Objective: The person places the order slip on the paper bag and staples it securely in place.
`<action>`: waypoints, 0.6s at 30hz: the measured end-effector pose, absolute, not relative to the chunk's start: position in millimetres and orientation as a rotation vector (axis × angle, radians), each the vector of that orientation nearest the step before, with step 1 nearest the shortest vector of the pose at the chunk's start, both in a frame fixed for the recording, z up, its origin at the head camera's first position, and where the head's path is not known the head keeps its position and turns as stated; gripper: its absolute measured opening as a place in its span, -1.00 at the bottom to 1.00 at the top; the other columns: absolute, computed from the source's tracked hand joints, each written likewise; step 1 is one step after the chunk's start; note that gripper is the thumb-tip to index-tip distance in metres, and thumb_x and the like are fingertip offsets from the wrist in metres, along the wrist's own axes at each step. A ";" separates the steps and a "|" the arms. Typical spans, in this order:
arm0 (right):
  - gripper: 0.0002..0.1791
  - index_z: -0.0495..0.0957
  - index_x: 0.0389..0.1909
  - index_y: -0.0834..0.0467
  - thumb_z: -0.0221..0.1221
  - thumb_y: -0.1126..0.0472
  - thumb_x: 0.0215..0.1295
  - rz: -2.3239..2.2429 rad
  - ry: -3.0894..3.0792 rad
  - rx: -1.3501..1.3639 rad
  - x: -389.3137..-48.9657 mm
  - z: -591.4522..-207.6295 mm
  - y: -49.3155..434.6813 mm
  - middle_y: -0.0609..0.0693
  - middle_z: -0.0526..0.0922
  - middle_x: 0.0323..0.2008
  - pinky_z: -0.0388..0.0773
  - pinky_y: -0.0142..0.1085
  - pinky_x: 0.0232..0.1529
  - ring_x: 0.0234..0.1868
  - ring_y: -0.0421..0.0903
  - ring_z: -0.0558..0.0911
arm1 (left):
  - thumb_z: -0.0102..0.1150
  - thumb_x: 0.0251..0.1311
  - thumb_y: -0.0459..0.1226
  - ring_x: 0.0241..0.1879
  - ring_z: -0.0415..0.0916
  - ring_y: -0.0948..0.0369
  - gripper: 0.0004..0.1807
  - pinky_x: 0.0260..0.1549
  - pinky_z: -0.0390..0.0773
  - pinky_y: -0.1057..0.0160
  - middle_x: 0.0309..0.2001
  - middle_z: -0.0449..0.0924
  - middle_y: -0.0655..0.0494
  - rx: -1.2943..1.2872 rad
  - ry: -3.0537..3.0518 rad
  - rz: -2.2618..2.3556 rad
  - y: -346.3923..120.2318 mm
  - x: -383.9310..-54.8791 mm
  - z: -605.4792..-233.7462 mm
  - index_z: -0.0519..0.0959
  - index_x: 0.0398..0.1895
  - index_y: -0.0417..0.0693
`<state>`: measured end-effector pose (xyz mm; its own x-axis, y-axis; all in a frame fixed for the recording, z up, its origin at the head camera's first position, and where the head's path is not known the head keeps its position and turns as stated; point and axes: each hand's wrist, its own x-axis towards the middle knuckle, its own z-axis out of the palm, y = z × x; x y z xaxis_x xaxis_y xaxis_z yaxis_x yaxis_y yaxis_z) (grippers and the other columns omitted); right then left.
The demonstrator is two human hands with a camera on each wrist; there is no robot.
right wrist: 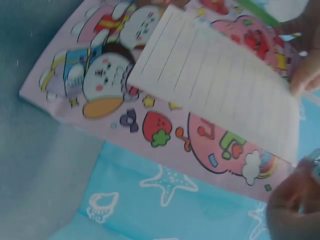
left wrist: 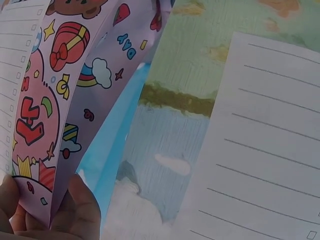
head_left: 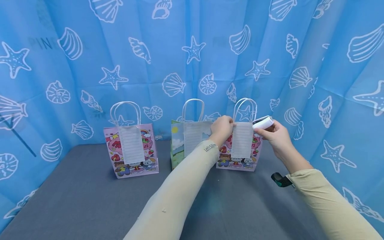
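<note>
On the right stands a pink cartoon paper bag [head_left: 223, 163] with white handles. A lined sheet of paper [head_left: 242, 141] hangs down its front from the top edge. My left hand [head_left: 222, 128] pinches the sheet's upper left corner together with the bag's rim; in the left wrist view the thumb [left wrist: 9, 195] lies in front and fingers behind. My right hand [head_left: 278, 136] grips a small white stapler [head_left: 263, 124] by the sheet's upper right corner. In the right wrist view that hand [right wrist: 295, 197] sits at the bag's top edge, the stapler mostly hidden.
A green-and-blue landscape bag [head_left: 177, 146] stands in the middle, partly behind my left arm, with a lined sheet on its front. Another pink bag [head_left: 109, 146] with a lined sheet stands left. All rest on a grey tabletop [head_left: 90, 203] before a blue seashell curtain [head_left: 168, 60].
</note>
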<state>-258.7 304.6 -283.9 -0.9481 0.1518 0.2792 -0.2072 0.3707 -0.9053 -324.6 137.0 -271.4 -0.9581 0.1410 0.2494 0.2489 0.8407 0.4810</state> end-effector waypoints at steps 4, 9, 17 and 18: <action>-0.34 0.30 0.26 0.33 0.29 0.06 0.28 1.442 -2.403 0.134 -268.3 -278.3 300.1 -0.09 0.50 -0.18 0.54 -0.35 -0.31 -0.27 -0.31 0.51 | 0.05 0.37 0.00 -0.55 0.37 0.30 -0.67 -0.54 0.33 0.34 -0.57 0.46 0.25 -0.289 -2.823 -0.751 137.4 -323.2 -270.7 0.56 -0.50 0.08; -0.32 0.30 0.27 0.31 0.31 0.08 0.26 1.382 -2.457 0.176 -276.5 -275.6 295.1 0.15 0.54 -0.04 0.56 -0.31 -0.34 -0.23 -0.24 0.59 | 0.08 0.36 -0.01 -0.52 0.39 0.32 -0.73 -0.52 0.32 0.35 -0.55 0.47 0.27 -0.312 -2.819 -0.766 137.1 -322.6 -272.2 0.61 -0.42 0.10; -0.33 0.29 0.29 0.35 0.32 0.19 0.25 1.291 -2.566 0.300 -289.7 -267.5 286.0 0.35 0.44 0.18 0.51 0.03 0.02 0.23 0.27 0.43 | 0.07 0.37 0.00 -0.56 0.38 0.32 -0.73 -0.56 0.32 0.35 -0.57 0.46 0.26 -0.318 -2.811 -0.726 135.3 -324.1 -272.8 0.62 -0.41 0.12; -0.33 0.29 0.29 0.35 0.32 0.21 0.25 1.277 -2.584 0.309 -290.7 -265.6 285.6 0.36 0.43 0.19 0.52 0.03 0.00 0.20 0.27 0.45 | 0.07 0.36 0.00 -0.55 0.39 0.32 -0.74 -0.55 0.33 0.35 -0.57 0.47 0.27 -0.318 -2.812 -0.723 135.6 -323.9 -272.7 0.63 -0.37 0.13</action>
<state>-290.7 285.6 -265.6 -0.9483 -0.0816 0.3066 -0.2932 0.5950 -0.7484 -323.9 135.6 -272.7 -0.9525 0.1528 0.2636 0.2610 0.8555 0.4472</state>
